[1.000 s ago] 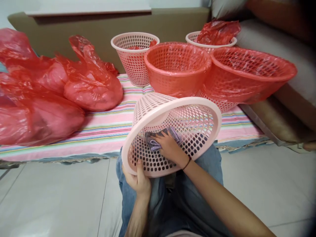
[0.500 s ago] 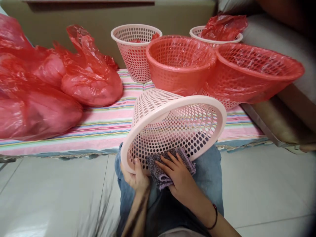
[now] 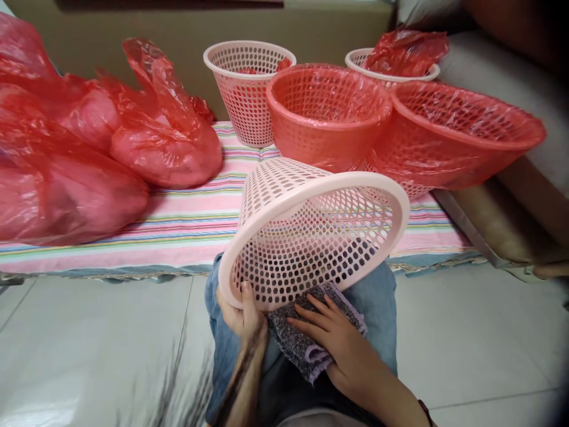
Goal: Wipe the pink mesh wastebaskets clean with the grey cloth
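A pale pink perforated plastic basket (image 3: 284,196) lies tilted over my knees, its mouth turned toward me. My left hand (image 3: 244,314) grips the rim at its lower left, thumb on the inside. Under my right hand (image 3: 329,332) is a folded grey cloth (image 3: 297,338) with a lilac edge. The fingers of that hand lie spread over the cloth, holding it near the basket's lower rim; the thumb is mostly hidden.
Behind stand a pink basket (image 3: 249,95) and two baskets lined with red plastic bags (image 3: 320,139) (image 3: 453,148). Stuffed red bags (image 3: 169,148) sit at left on the striped cloth (image 3: 186,222). A grey cushion (image 3: 480,65) is at right.
My right hand has drawn the cloth out of the basket's mouth, toward me and slightly right. My left hand and the basket have barely moved.
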The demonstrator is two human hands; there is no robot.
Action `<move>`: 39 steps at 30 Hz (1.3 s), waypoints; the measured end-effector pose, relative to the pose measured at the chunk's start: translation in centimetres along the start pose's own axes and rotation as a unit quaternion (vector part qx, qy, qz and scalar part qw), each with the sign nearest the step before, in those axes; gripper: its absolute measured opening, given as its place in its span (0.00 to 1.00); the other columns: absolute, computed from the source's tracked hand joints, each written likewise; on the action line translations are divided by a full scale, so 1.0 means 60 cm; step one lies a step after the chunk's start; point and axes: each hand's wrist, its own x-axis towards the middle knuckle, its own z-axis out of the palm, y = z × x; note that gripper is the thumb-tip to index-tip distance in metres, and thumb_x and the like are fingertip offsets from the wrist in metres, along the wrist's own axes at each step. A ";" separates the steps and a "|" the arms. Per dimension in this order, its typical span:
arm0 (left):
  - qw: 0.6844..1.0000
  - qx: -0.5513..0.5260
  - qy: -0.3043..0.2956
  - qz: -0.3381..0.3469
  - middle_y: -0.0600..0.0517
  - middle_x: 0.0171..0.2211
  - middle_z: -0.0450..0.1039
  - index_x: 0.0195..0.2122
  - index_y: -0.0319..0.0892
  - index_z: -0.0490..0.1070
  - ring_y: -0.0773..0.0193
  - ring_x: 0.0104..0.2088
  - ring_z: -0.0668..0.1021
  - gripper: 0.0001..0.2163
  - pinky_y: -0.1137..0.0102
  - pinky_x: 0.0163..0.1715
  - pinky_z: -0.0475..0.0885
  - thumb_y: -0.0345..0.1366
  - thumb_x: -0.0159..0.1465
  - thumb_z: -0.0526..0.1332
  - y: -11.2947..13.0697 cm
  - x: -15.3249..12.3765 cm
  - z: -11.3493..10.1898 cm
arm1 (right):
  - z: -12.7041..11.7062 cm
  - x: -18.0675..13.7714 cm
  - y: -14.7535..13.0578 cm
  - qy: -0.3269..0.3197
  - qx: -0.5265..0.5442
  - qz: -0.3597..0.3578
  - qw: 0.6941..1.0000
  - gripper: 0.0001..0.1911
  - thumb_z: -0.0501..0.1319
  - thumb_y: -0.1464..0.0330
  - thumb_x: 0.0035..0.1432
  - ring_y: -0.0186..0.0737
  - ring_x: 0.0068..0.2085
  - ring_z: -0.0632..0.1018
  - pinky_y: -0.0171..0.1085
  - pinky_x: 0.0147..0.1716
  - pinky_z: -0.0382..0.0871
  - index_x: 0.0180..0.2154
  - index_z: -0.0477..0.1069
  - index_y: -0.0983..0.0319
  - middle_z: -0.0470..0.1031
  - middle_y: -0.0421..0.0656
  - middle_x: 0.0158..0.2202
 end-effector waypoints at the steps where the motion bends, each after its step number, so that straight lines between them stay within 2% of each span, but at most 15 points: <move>1: 1.000 -0.002 -0.006 0.003 0.42 0.58 0.75 0.58 0.43 0.70 0.51 0.58 0.77 0.23 0.57 0.59 0.72 0.48 0.64 0.64 -0.001 0.000 -0.001 | -0.008 0.002 0.002 0.024 0.008 -0.009 1.000 0.45 0.53 0.80 0.45 0.48 0.71 0.63 0.62 0.70 0.51 0.65 0.66 0.50 0.66 0.38 0.68; 4: 1.000 0.002 -0.013 0.015 0.42 0.56 0.76 0.56 0.43 0.72 0.50 0.59 0.77 0.23 0.55 0.59 0.72 0.49 0.64 0.64 -0.002 0.002 -0.005 | -0.048 0.023 0.003 0.110 0.002 -0.054 0.992 0.40 0.53 0.79 0.51 0.44 0.66 0.70 0.54 0.69 0.59 0.66 0.65 0.54 0.69 0.42 0.66; 8: 0.999 -0.008 -0.038 -0.002 0.43 0.54 0.77 0.54 0.44 0.73 0.49 0.58 0.77 0.20 0.55 0.60 0.72 0.49 0.64 0.64 0.004 0.004 -0.006 | -0.116 0.094 -0.003 0.202 -0.120 -0.082 0.969 0.39 0.52 0.79 0.54 0.49 0.68 0.65 0.53 0.69 0.58 0.67 0.63 0.58 0.67 0.44 0.67; 11: 0.999 -0.018 -0.046 -0.008 0.45 0.55 0.77 0.54 0.44 0.72 0.50 0.58 0.77 0.19 0.57 0.60 0.72 0.47 0.66 0.64 0.007 0.004 -0.006 | -0.153 0.179 0.005 0.215 -0.217 -0.062 0.950 0.34 0.52 0.79 0.60 0.52 0.69 0.63 0.53 0.69 0.55 0.67 0.64 0.61 0.66 0.47 0.68; 13: 0.999 -0.018 -0.049 -0.007 0.44 0.54 0.77 0.54 0.43 0.72 0.49 0.58 0.78 0.20 0.58 0.59 0.73 0.48 0.66 0.64 0.007 0.004 -0.005 | -0.167 0.241 0.022 0.206 -0.277 -0.059 0.937 0.29 0.51 0.78 0.64 0.54 0.69 0.61 0.56 0.69 0.51 0.65 0.66 0.61 0.66 0.50 0.67; 16: 0.999 -0.016 -0.047 -0.003 0.42 0.54 0.77 0.54 0.40 0.72 0.48 0.57 0.78 0.23 0.58 0.59 0.72 0.50 0.65 0.64 0.006 0.007 -0.005 | -0.175 0.323 0.058 0.168 -0.348 -0.067 0.920 0.25 0.49 0.75 0.69 0.56 0.68 0.62 0.60 0.68 0.49 0.64 0.68 0.62 0.67 0.53 0.66; 19: 0.999 -0.014 -0.043 -0.001 0.42 0.54 0.77 0.54 0.41 0.72 0.48 0.58 0.77 0.22 0.58 0.59 0.72 0.50 0.64 0.64 0.005 0.008 -0.005 | -0.173 0.369 0.094 0.136 -0.377 -0.076 0.913 0.24 0.48 0.75 0.70 0.56 0.67 0.63 0.61 0.67 0.51 0.62 0.70 0.65 0.68 0.56 0.65; 23: 0.998 -0.018 -0.053 -0.002 0.45 0.54 0.77 0.54 0.44 0.72 0.50 0.58 0.78 0.19 0.58 0.59 0.73 0.47 0.65 0.64 0.005 0.008 -0.006 | -0.158 0.374 0.126 0.111 -0.390 -0.075 0.911 0.22 0.50 0.76 0.69 0.58 0.67 0.64 0.62 0.68 0.49 0.60 0.72 0.66 0.70 0.56 0.63; 27: 0.998 -0.009 -0.057 0.000 0.43 0.54 0.77 0.56 0.44 0.72 0.50 0.58 0.77 0.21 0.56 0.59 0.72 0.47 0.65 0.64 0.004 0.010 -0.006 | -0.146 0.358 0.138 0.085 -0.399 -0.059 0.911 0.21 0.52 0.78 0.67 0.58 0.67 0.65 0.61 0.69 0.47 0.56 0.75 0.68 0.73 0.57 0.61; 34: 0.999 0.021 -0.031 0.000 0.44 0.49 0.79 0.52 0.43 0.74 0.52 0.55 0.79 0.19 0.58 0.56 0.74 0.47 0.64 0.65 0.000 0.011 -0.009 | -0.136 0.343 0.122 0.074 -0.398 -0.021 0.914 0.20 0.52 0.77 0.66 0.56 0.64 0.67 0.61 0.69 0.47 0.53 0.78 0.66 0.78 0.55 0.55; 39: 1.000 0.012 -0.028 0.000 0.44 0.51 0.79 0.53 0.44 0.73 0.53 0.54 0.80 0.19 0.58 0.56 0.74 0.46 0.64 0.65 -0.001 0.011 -0.010 | -0.111 0.292 0.098 0.078 -0.392 -0.003 0.917 0.19 0.53 0.77 0.65 0.58 0.60 0.71 0.63 0.68 0.47 0.51 0.78 0.67 0.80 0.56 0.48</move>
